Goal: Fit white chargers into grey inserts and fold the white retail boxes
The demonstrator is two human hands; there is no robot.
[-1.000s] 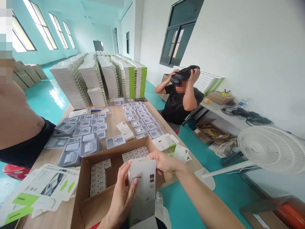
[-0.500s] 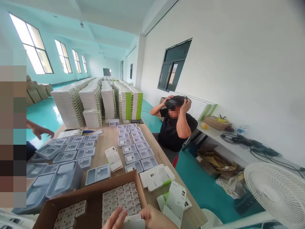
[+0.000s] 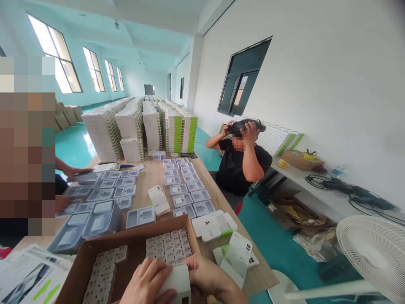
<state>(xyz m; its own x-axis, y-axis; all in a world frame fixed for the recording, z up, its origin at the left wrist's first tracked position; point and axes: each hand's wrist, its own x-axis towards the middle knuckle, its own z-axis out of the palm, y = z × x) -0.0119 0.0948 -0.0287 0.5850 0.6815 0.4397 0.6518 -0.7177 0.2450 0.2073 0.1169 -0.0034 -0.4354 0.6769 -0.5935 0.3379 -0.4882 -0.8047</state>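
Head view: both hands on a white box (image 3: 179, 280), held over the near part of a brown carton (image 3: 133, 236). Left hand (image 3: 152, 280) wraps the box's left side, fingers over the top, thumb lower down. Right hand (image 3: 207, 274) pinches the far right corner; its fingertips are partly hidden. Box's lower end cut off by the frame.

Inside the carton, two groups of small white blocks (image 3: 167, 247), left and right, a bare gap between. Beyond it, grey plastic trays (image 3: 141, 217) in rows on a wooden table (image 3: 148, 175). Flat white cartons (image 3: 236, 257) just right of the carton. At far right, a seated co-worker (image 3: 245, 164), both hands raised to dark headgear (image 3: 242, 126).
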